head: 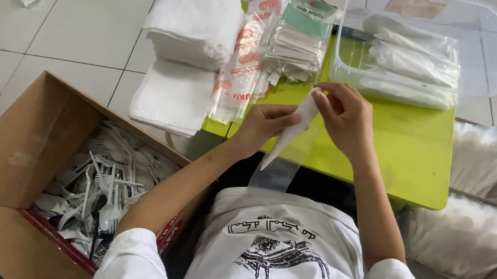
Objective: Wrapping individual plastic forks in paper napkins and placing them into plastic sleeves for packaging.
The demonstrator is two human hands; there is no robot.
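Note:
My left hand and my right hand meet over the near edge of a lime-green table. Together they hold a narrow clear plastic sleeve with a folded white napkin inside; its lower end hangs down toward my lap. The right hand's fingers pinch the top of the sleeve, and the left hand grips it at mid-length.
White napkin stacks and packs of clear sleeves lie at the table's left. A clear plastic tub of filled sleeves stands at the back right. A cardboard box of white plastic cutlery sits left; bags of spoons right.

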